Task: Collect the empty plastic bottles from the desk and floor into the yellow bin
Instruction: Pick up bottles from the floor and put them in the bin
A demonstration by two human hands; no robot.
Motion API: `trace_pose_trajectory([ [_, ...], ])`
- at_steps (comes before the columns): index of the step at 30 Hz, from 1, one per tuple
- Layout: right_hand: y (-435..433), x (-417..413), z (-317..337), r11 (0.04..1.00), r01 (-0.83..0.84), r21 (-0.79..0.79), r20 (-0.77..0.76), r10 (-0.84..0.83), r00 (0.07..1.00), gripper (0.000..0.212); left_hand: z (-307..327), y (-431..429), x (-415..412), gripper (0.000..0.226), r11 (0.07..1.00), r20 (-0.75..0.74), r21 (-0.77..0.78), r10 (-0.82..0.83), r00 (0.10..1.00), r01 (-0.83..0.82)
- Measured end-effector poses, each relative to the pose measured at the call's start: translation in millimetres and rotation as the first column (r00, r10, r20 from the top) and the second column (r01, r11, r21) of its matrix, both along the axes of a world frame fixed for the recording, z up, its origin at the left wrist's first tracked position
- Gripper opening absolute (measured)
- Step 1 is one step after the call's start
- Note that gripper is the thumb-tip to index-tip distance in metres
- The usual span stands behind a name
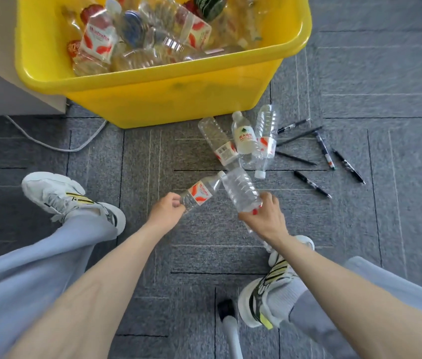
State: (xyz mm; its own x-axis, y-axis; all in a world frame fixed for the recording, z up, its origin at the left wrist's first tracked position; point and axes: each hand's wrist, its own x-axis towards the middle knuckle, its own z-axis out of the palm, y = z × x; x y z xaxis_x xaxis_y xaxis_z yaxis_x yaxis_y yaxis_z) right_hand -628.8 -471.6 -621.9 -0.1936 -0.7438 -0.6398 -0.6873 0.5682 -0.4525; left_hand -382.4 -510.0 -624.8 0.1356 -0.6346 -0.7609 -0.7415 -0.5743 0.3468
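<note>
My left hand (166, 211) grips the base of a clear bottle with a red-and-white label (201, 193), its cap pointing up and right. My right hand (263, 218) holds a ribbed clear bottle (241, 189) near its red-labelled end. Both bottles are lifted above the grey carpet and their upper ends nearly touch. Three more empty bottles lie together on the floor just beyond: one with a barcode label (217, 142), one with a white label and green mark (243, 137), one with a red-and-white label (265, 137). The yellow bin (173, 99) stands behind them, holding several bottles.
Several black pens (311, 183) lie scattered on the carpet right of the bottles. A white cable (57, 147) runs along the floor at the left, below a white cabinet (10, 94). My shoes (59, 195) flank my arms, and a chair caster (226, 310) sits at the bottom.
</note>
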Motion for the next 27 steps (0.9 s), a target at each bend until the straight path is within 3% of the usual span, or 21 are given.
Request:
trace_pose_trajectory([
  [5, -6, -9, 33, 0.983, 0.181, -0.013, 0.125, -0.178, 0.976, 0.081, -14, -9, -19, 0.061, 0.989, 0.088, -0.093, -0.11, 0.99, 0.118],
  [10, -14, -18, 42, 0.926, 0.374, 0.043, 0.217, -0.374, 0.901, 0.077, -47, -20, -35, 0.096, 0.931, 0.247, 0.006, -0.354, 0.902, 0.364],
  [13, -16, -23, 43, 0.908, 0.414, 0.061, 0.257, -0.415, 0.873, 0.064, -66, -23, -46, 0.093, 0.958, 0.226, 0.008, -0.28, 0.933, 0.286],
  [18, -18, -23, 42, 0.898, 0.433, 0.075, 0.27, -0.437, 0.858, 0.073, -57, -21, -52, 0.052, 0.988, 0.145, -0.11, -0.089, 0.985, 0.105],
  [22, -23, -5, 48, 0.852, 0.51, 0.116, 0.294, -0.52, 0.802, 0.066, -11, -15, -46, 0.047, 0.988, -0.009, -0.034, 0.152, 0.988, -0.152],
  [27, -25, 28, 78, 0.852, 0.5, 0.155, 0.361, -0.52, 0.774, 0.072, 55, -4, -16, 0.055, 0.944, -0.165, -0.001, 0.326, 0.931, -0.331],
])
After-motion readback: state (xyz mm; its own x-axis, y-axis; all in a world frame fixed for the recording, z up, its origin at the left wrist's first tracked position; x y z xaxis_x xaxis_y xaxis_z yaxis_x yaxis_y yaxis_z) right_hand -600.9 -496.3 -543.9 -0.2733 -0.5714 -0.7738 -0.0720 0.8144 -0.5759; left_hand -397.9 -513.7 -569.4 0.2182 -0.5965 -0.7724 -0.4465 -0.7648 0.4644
